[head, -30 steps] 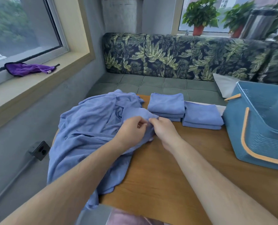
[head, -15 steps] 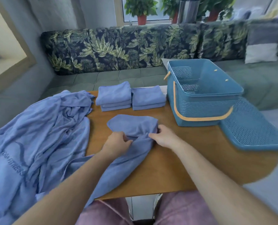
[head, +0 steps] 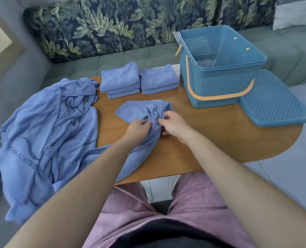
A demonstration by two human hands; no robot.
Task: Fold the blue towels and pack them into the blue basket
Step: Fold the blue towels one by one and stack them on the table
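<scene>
Towels [head: 50,126] blue; basket [head: 220,83] blue, orange handle [head: 218,97]; sofa backrest [head: 121,24] palm-leaf print.

Blue towels [head: 46,122]: soft matt cloth. Blue basket [head: 220,86]: perforated matt plastic. Bench [head: 211,140]: smooth wood, slight sheen.

Folded stacks: I count two at 12 o'clock, left stack [head: 120,80] and right stack [head: 158,78].
Loose towels: one towel [head: 141,108] at centre; heap [head: 46,126] at 9 o'clock, count unclear.
Baskets: one basket [head: 220,85].
Lids: one lid [head: 274,101].
Hands: two, left hand [head: 138,127], right hand [head: 175,123].
</scene>
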